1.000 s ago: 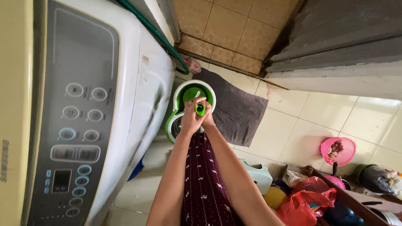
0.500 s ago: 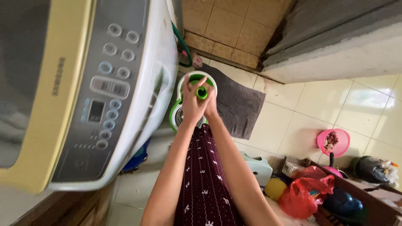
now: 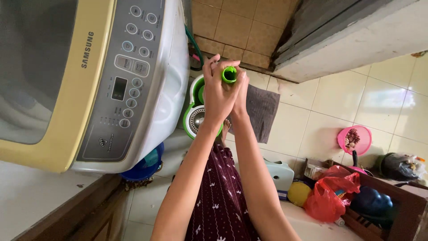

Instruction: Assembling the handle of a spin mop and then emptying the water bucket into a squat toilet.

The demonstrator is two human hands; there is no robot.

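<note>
With left hand (image 3: pixel 219 96) and right hand (image 3: pixel 240 91) both clenched on the green handle (image 3: pixel 229 74) above the bucket (image 3: pixel 195 117), keep it vertical over the spinner, grip firm.

Single head view, looking steeply down, close over hands (image 3: pixel 225 91), floor well below.

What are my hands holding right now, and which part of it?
Both hands, left hand and right hand, wrap the green mop handle at its top end, above the green and white spin bucket.
</note>
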